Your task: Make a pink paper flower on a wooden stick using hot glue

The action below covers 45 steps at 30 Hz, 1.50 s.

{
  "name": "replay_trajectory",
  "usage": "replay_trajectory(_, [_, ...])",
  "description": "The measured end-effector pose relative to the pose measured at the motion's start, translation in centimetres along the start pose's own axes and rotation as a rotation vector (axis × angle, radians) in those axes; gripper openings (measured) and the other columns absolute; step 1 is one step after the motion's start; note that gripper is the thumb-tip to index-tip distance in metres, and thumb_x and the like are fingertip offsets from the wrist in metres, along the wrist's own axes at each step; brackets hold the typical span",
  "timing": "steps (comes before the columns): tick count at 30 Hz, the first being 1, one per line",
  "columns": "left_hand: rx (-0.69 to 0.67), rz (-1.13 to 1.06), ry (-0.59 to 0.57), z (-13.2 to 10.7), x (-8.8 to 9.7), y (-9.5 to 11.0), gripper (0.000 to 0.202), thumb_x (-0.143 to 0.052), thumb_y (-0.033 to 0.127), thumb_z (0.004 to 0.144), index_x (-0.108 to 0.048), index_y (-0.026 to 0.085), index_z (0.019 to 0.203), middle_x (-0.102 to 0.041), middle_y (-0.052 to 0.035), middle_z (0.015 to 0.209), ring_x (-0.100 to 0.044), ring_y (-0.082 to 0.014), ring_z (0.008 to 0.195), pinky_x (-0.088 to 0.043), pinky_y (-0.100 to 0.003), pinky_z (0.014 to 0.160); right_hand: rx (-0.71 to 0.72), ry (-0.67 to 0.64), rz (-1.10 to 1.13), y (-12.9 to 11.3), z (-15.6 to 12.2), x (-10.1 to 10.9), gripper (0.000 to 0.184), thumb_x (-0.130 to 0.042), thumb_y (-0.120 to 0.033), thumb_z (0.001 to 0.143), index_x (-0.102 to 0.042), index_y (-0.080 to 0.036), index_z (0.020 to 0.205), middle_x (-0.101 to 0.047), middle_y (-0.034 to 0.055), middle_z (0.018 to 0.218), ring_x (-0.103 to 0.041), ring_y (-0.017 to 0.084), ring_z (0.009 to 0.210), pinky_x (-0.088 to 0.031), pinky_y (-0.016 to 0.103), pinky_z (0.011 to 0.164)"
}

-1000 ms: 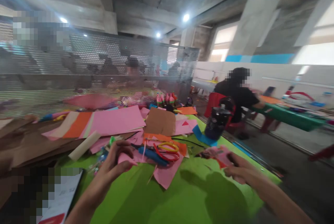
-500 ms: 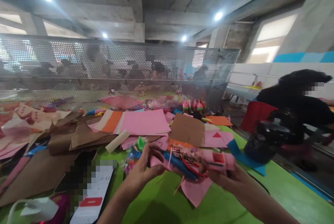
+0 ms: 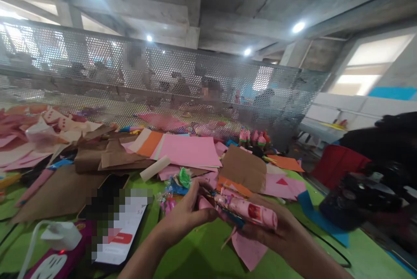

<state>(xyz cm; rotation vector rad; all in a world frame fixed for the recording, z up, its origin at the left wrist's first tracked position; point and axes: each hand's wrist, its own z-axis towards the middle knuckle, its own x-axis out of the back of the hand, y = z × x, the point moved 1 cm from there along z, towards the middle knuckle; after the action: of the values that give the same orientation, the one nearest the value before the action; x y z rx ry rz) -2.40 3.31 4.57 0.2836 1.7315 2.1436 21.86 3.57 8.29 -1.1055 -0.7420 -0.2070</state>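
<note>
Between my hands, a bundle of pen-like sticks lies slanted, with a thick pink pen [image 3: 260, 214] uppermost, which has a red patch near its end. A blue part shows underneath. My right hand [image 3: 282, 231] is closed around the bundle's right end from behind and below. My left hand [image 3: 190, 209] is closed at the other end, its thumb and curled fingers around a smooth pink piece [image 3: 204, 203] whose kind I cannot make out. Just beyond the left fingers sit a green crinkled piece [image 3: 184, 177] and some clear and blue wrapping [image 3: 174, 187]. Pink paper [image 3: 249, 248] lies under the right hand.
Pink sheets [image 3: 192, 151], brown paper [image 3: 243, 168] and a cream roll [image 3: 155, 169] cover the green table's [image 3: 182, 257] far side. A phone [image 3: 122, 231], a dark phone [image 3: 109, 192] and a power bank [image 3: 61, 253] lie left. A perforated metal screen [image 3: 182, 88] stands behind.
The view has shifted left and tilted. My right hand has turned the bundle, so its right end points lower and nearer. The red cord seen earlier no longer shows.
</note>
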Motion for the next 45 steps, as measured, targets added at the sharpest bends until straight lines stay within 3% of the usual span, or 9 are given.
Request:
replay_trajectory(3, [-0.006,-0.008,-0.004,0.0,0.0,-0.1,0.037,-0.065,0.027,0.079,-0.047,0.023,0.112,-0.054,-0.0006,0.104,-0.048,-0.0211,0.102,-0.036,-0.034,0.089,-0.001,-0.033,-0.009,-0.4,0.2,0.1,0.034,-0.069,-0.045,0.083,-0.07,-0.024,0.109,-0.07,0.0072,0.108,-0.067,0.026,0.094,-0.058,0.035,0.081])
replay_trajectory(9, [-0.004,-0.013,0.015,0.2,-0.1,-0.2,0.038,-0.065,0.024,0.078,-0.048,0.023,0.111,-0.054,-0.0016,0.105,-0.047,-0.0222,0.103,-0.036,-0.034,0.09,0.008,-0.059,0.084,-1.1,0.4,0.1,0.032,-0.067,-0.044,0.084,-0.07,-0.028,0.113,-0.071,0.0058,0.11,-0.067,0.025,0.096,-0.058,0.035,0.083])
replay_trajectory(24, [-0.001,-0.058,-0.02,0.1,-0.2,0.1,0.035,-0.066,0.025,0.079,-0.048,0.022,0.109,-0.054,-0.0012,0.101,-0.048,-0.0204,0.099,-0.036,-0.034,0.087,-0.02,-0.056,0.024,-0.3,0.2,0.3,0.031,-0.067,-0.044,0.084,-0.069,-0.024,0.108,-0.07,0.0067,0.102,-0.065,0.027,0.095,-0.056,0.037,0.083])
replay_trajectory(29, [0.02,-0.052,-0.002,0.1,-0.1,-0.3,0.036,-0.066,0.024,0.079,-0.049,0.023,0.111,-0.053,-0.0011,0.102,-0.047,-0.02,0.097,-0.037,-0.033,0.083,-0.011,-0.105,-0.015,-0.8,0.5,0.3,0.02,-0.07,-0.04,0.084,-0.07,-0.024,0.097,-0.069,0.0039,0.094,-0.064,0.026,0.096,-0.054,0.038,0.088])
replay_trajectory(33, [-0.002,-0.056,-0.015,0.2,-0.1,-0.6,0.037,-0.067,0.03,0.081,-0.049,0.023,0.113,-0.051,-0.0018,0.106,-0.047,-0.0208,0.1,-0.037,-0.034,0.087,-0.012,-0.121,-0.013,-0.8,0.5,0.2,0.02,-0.07,-0.038,0.084,-0.07,-0.024,0.097,-0.069,0.0046,0.098,-0.064,0.027,0.1,-0.053,0.039,0.089])
replay_trajectory(45, [0.02,-0.064,-0.017,-0.1,-0.4,0.4,0.033,-0.066,0.027,0.08,-0.049,0.022,0.108,-0.052,-0.0006,0.101,-0.047,-0.0202,0.098,-0.036,-0.032,0.086,-0.007,-0.114,0.053,-0.9,0.8,0.1,0.026,-0.069,-0.041,0.084,-0.071,-0.023,0.103,-0.07,0.0068,0.105,-0.065,0.027,0.099,-0.055,0.039,0.087])
